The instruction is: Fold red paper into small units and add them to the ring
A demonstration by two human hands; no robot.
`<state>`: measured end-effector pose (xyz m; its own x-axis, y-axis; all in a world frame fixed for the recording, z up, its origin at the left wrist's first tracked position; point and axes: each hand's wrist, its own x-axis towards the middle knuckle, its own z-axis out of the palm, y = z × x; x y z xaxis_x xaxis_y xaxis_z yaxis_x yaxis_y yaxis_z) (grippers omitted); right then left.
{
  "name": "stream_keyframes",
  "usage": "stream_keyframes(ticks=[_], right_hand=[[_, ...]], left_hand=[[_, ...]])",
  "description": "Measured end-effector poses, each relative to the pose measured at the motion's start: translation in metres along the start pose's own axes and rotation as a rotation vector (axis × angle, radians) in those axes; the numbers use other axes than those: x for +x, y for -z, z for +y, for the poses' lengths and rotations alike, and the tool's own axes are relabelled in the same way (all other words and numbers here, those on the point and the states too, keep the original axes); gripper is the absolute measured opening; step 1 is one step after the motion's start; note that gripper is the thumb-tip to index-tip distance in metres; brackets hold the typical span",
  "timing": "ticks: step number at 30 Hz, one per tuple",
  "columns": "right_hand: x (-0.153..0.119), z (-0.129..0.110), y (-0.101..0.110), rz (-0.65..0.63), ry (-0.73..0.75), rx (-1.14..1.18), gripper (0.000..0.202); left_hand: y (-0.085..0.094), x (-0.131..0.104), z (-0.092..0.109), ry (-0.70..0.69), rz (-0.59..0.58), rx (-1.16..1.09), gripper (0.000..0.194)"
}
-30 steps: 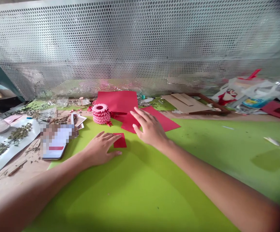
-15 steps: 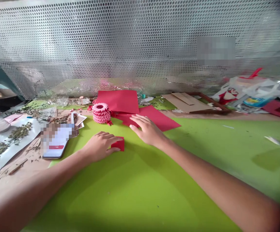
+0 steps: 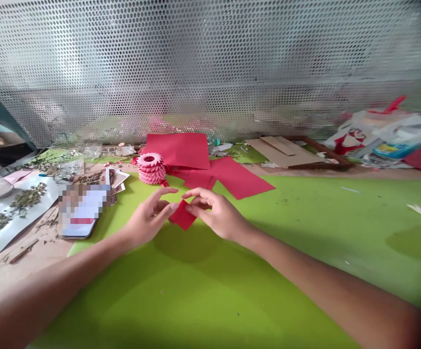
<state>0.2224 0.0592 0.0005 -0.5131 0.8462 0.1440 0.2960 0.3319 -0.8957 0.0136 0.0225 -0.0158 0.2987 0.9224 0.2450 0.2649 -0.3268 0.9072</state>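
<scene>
A small red square of paper [image 3: 184, 218] is held up over the green mat, turned so that one corner points down. My left hand [image 3: 151, 215] pinches its left side between thumb and fingers. On the opposite side, my right hand [image 3: 218, 213] pinches it near the upper right edge. Just beyond my hands stands a ring-shaped stack of folded pink and red paper [image 3: 151, 169]. Behind the hands lie larger red paper sheets [image 3: 241, 178], and another red sheet [image 3: 177, 151] is farther back.
The green mat [image 3: 210, 300] covers the work surface. A phone [image 3: 87, 211] lies to the left, beside dried plant bits [image 3: 28, 198] on white paper. Cardboard pieces [image 3: 286, 151] and plastic bags [image 3: 381, 135] stand at the back right, before a perforated metal screen [image 3: 210, 63].
My right hand has come back from the red sheets to the small red square. The square has been lifted and turned, and both hands now grip it.
</scene>
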Motion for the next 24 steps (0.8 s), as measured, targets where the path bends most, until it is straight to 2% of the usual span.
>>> stream_keyframes(ticks=[2, 4, 5, 7, 9, 10, 15, 18, 21, 22, 24], right_hand=[[0.003, 0.003, 0.004, 0.001, -0.023, 0.019, 0.025], [0.005, 0.004, 0.007, -0.011, -0.031, 0.020, 0.024], [0.005, 0.005, 0.008, -0.021, -0.034, 0.021, 0.025], [0.005, 0.006, 0.008, -0.045, -0.031, 0.027, 0.028], [0.004, 0.006, 0.007, -0.051, -0.003, 0.005, 0.032], [0.003, 0.005, 0.005, -0.046, 0.015, -0.010, 0.032], [-0.003, 0.001, -0.001, -0.009, 0.102, -0.008, 0.024], [-0.005, -0.002, -0.003, 0.006, 0.153, -0.013, 0.019], [-0.006, -0.003, -0.004, 0.023, 0.168, 0.005, 0.019], [-0.006, -0.003, -0.004, 0.029, 0.158, 0.021, 0.020], [-0.004, -0.003, -0.002, 0.036, 0.121, 0.060, 0.023]], left_hand=[[0.005, -0.003, 0.005, -0.131, -0.034, 0.257, 0.065], [0.011, -0.005, 0.009, -0.321, -0.057, 0.526, 0.082], [0.013, -0.006, 0.011, -0.414, -0.060, 0.641, 0.080], [0.016, -0.006, 0.012, -0.559, -0.049, 0.800, 0.051], [0.015, -0.005, 0.012, -0.636, -0.017, 0.856, 0.020], [0.015, -0.005, 0.012, -0.648, -0.002, 0.858, 0.015], [0.010, -0.002, 0.008, -0.595, 0.068, 0.770, 0.013], [0.008, 0.000, 0.007, -0.506, 0.109, 0.647, 0.014], [0.008, 0.000, 0.007, -0.433, 0.073, 0.574, 0.015], [0.009, 0.000, 0.008, -0.430, 0.046, 0.566, 0.019], [0.011, -0.001, 0.009, -0.443, -0.010, 0.566, 0.042]])
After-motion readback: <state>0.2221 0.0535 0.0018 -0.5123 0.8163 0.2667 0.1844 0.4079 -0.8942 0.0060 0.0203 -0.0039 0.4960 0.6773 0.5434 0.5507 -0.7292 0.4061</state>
